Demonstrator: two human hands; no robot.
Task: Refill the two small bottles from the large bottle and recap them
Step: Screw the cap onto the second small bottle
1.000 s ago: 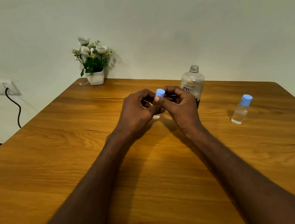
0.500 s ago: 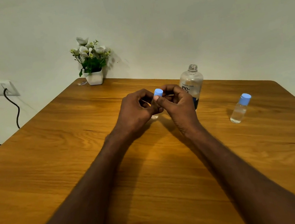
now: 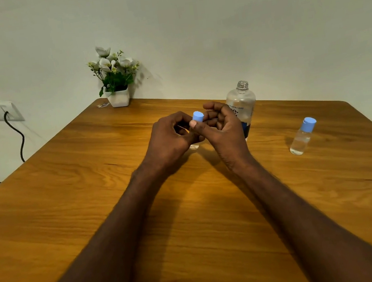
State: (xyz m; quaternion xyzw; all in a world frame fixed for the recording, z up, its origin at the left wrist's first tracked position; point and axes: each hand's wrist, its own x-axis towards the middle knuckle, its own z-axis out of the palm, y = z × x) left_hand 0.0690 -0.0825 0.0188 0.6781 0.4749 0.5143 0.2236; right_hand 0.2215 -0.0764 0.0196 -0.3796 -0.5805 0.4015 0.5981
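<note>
Two hands are being held close together over the tabletop (image 3: pixel 93 201). One small bottle (image 3: pixel 194 146) is being gripped low by the left hand (image 3: pixel 170 138) so it cannot spin, and its blue cap (image 3: pixel 197 116) is being pinched by the right hand (image 3: pixel 224 130), probably to twist it. The second small bottle (image 3: pixel 301 136) is being left capped, well apart on the right. The large bottle (image 3: pixel 242 104) is being kept open just behind the hands.
</note>
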